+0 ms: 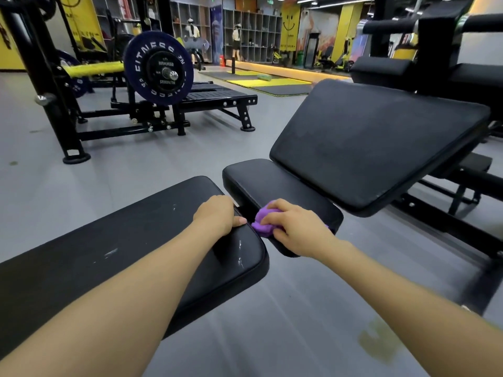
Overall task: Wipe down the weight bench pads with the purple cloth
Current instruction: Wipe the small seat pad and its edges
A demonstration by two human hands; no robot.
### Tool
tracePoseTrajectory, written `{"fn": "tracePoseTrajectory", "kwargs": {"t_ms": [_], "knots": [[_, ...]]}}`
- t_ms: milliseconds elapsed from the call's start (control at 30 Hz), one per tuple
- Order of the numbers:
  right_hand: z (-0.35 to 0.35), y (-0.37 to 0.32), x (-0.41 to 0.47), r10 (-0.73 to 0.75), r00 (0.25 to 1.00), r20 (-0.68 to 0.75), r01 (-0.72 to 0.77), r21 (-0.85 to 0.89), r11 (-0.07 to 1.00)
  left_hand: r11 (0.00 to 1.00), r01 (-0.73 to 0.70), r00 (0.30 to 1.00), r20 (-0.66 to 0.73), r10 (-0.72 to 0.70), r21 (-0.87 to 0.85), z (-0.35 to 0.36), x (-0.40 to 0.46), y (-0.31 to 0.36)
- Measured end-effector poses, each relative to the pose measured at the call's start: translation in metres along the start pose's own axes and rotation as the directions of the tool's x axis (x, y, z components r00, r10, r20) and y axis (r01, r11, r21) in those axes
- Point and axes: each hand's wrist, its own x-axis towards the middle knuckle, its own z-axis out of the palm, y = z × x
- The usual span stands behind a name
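Purple cloth [263,220] bunched in R hand [296,227] grip, L hand [217,213] apparently clasping pad [136,240] edge.

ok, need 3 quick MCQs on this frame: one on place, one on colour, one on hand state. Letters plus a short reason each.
1. Where is the purple cloth?
A. on the floor
B. at the gap between the near pad and the small middle pad
C. on the tilted back pad

2. What colour are the pads?
A. black
B. yellow
C. red

3. What is the left hand doing?
A. hanging free
B. holding the cloth
C. gripping the near pad's end

Key: B, cloth sits at the gap under the right hand; A, all three are black; C, its fingers curl over the edge.
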Motion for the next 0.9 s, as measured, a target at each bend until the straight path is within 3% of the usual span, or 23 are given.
{"fn": "tracePoseTrajectory", "kwargs": {"t_ms": [100, 200, 300, 500, 600, 700, 900], "knots": [[-0.001, 0.011, -0.017, 0.000, 1.000, -0.008, 0.000, 0.063, 0.998, 1.000, 0.022, 1.000, 0.003, -0.022, -0.016, 0.001, 0.000, 0.001], [0.001, 0.032, -0.033, 0.021, 0.997, -0.073, -0.003, 0.235, 0.972, 0.999, 0.031, 1.000, -0.001, -0.031, -0.044, 0.003, 0.002, 0.000], [-0.002, 0.063, -0.048, 0.165, 0.969, -0.182, -0.094, 0.345, 0.934, 0.998, 0.030, 1.000, -0.001, -0.031, -0.048, 0.001, -0.001, 0.001], [-0.004, 0.058, -0.048, 0.380, 0.887, -0.262, -0.310, 0.272, 0.911, 0.982, -0.177, 0.968, -0.195, 0.161, -0.067, 0.003, -0.023, 0.029], [0.006, 0.034, -0.054, 0.261, 0.931, -0.254, -0.187, 0.281, 0.941, 0.948, -0.308, 0.943, -0.161, 0.292, -0.086, 0.013, -0.033, 0.053], [0.008, 0.046, -0.056, 0.206, 0.953, -0.222, -0.140, 0.280, 0.950, 0.934, -0.344, 0.934, -0.139, 0.330, -0.098, 0.022, -0.038, 0.066], [0.001, 0.067, -0.047, 0.433, 0.853, -0.292, -0.360, 0.272, 0.892, 0.924, -0.370, 0.922, -0.154, 0.354, -0.093, 0.019, -0.045, 0.064]]}}
